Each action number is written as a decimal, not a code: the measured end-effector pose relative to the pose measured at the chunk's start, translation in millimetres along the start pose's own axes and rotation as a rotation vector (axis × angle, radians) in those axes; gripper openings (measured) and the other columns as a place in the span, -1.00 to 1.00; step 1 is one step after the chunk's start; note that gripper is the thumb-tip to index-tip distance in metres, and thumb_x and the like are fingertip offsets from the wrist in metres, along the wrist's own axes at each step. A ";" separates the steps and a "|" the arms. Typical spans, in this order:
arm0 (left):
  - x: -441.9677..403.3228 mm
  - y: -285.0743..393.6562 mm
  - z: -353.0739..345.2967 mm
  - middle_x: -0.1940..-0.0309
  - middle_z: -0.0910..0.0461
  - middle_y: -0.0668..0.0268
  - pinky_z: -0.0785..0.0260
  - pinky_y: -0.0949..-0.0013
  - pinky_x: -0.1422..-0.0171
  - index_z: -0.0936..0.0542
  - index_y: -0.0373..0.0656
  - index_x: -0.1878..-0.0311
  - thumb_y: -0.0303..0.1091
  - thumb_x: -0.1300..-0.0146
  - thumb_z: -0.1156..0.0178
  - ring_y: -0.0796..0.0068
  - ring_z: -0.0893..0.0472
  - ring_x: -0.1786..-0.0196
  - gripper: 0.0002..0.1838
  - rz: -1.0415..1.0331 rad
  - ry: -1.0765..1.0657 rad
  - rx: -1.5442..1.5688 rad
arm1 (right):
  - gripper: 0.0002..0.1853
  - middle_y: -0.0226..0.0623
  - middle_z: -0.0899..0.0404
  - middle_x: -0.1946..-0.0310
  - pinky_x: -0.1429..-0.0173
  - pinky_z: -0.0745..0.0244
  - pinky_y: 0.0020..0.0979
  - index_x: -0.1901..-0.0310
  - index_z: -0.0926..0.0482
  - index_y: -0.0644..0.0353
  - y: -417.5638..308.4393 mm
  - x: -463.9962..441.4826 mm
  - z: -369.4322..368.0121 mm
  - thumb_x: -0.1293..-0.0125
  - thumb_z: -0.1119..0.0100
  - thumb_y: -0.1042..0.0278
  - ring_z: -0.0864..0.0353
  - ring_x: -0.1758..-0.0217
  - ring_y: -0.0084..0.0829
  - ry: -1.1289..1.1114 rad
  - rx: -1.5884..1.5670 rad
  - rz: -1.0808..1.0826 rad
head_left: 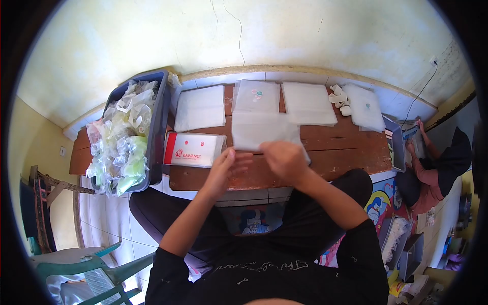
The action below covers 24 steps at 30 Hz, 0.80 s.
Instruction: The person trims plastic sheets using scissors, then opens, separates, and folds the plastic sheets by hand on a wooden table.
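Note:
My left hand is held near the front edge of the wooden table, fingers apart, with nothing visible in it. Beside it, my right hand is closed at the near edge of a clear plastic sheet or bag; what its fingers pinch is too small to make out. This clear plastic overlaps a stack of clear bags with small coloured marks. Left of my left hand lies a pack with red print reading BAWANG.
A grey bin full of crumpled plastic bags stands left. More clear stacks lie at the back left, back right and far right, near white rolls. Another person sits far right; a green chair stands lower left.

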<state>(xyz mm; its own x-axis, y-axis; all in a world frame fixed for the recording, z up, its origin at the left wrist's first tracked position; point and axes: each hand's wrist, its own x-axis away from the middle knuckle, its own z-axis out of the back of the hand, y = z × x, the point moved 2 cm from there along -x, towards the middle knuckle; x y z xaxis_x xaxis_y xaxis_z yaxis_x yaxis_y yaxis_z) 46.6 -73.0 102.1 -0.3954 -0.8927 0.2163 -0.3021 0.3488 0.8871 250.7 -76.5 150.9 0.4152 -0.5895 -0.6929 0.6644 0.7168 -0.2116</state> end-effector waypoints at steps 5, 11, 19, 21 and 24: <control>-1.0 -43.8 15.5 -0.06 -0.60 0.08 -0.47 0.26 -0.19 -0.37 -0.24 -0.33 0.24 -0.50 0.13 0.27 -0.62 -0.10 -0.30 0.161 0.209 0.167 | -0.84 -0.31 -0.61 0.37 0.19 -0.57 -0.32 0.26 -0.56 0.21 -15.4 41.4 -56.9 -0.09 -0.20 0.43 -0.66 0.28 -0.30 -0.216 -0.066 0.090; -7.6 -81.0 70.7 0.10 -0.64 0.19 -0.57 0.36 0.02 -0.47 -0.26 -0.18 -0.02 -0.46 -0.11 0.41 -0.68 0.12 -0.52 0.262 0.339 0.003 | -0.88 -0.32 -0.60 0.35 0.08 -0.55 -0.29 0.33 -0.54 0.18 -16.4 69.2 -72.9 -0.08 -0.20 0.40 -0.65 0.20 -0.31 -0.322 -0.177 0.186; -13.2 -78.8 66.2 0.21 -0.65 0.21 -0.62 0.38 0.23 -0.52 -0.27 -0.04 -0.26 -0.40 -0.22 0.44 -0.70 0.25 -0.70 0.303 0.340 0.016 | -0.91 -0.33 -0.65 0.31 0.05 -0.54 -0.24 0.35 -0.61 0.14 -0.4 50.2 -42.4 -0.09 -0.30 0.40 -0.64 0.16 -0.26 -0.575 -0.416 0.160; -15.8 -87.9 68.1 0.19 -0.65 0.19 -0.63 0.33 0.21 -0.52 -0.27 -0.05 -0.28 -0.39 -0.22 0.41 -0.70 0.23 -0.70 0.286 0.341 0.093 | -0.92 -0.38 -0.66 0.32 0.06 -0.53 -0.25 0.41 -0.63 0.10 4.3 34.9 -22.1 -0.05 -0.35 0.40 -0.64 0.15 -0.28 -0.571 -0.504 0.144; -14.4 -84.7 63.6 0.13 -0.65 0.17 -0.60 0.28 0.05 -0.52 -0.28 -0.11 -0.33 -0.39 -0.21 0.36 -0.70 0.13 -0.68 0.319 0.289 0.182 | -0.87 -0.42 -0.67 0.23 -0.05 -0.52 -0.26 0.41 -0.63 0.08 11.1 19.3 4.0 -0.01 -0.42 0.39 -0.64 0.04 -0.30 -0.592 -0.482 0.219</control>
<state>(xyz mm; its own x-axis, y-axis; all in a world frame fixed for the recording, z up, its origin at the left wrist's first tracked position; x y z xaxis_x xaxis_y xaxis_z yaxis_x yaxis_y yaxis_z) 22.7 -71.5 -2.1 -0.2432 -0.7664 0.5946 -0.3618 0.6404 0.6775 268.5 -81.4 137.9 0.8567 -0.4197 -0.2999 0.2436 0.8417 -0.4818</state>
